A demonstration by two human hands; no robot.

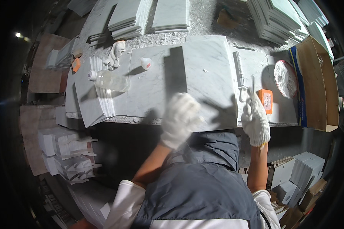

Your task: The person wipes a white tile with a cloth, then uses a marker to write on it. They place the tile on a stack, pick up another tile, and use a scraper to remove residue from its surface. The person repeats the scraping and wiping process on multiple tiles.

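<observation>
A white marble tile (208,72) with grey veins lies raised on other tiles at the middle of the bench. My left hand (180,120), in a white knitted glove, is over the tile's near left edge; its fingers are smeared by motion. Right of the tile my right hand (256,121), gloved the same way, is closed around a slim, pale, narrow-bladed tool (253,82) that points away from me. An orange block (266,101) with a printed face lies beside that hand. A long whitish tube-like stick (239,68) rests along the tile's right side.
On the left, a clear bottle (112,81) lies across fanned tiles (99,103), near a small white squeeze bottle (145,63). A round dish of white paste (285,79) and an open cardboard box (313,86) occupy the right. Tile stacks (172,15) stand at the back.
</observation>
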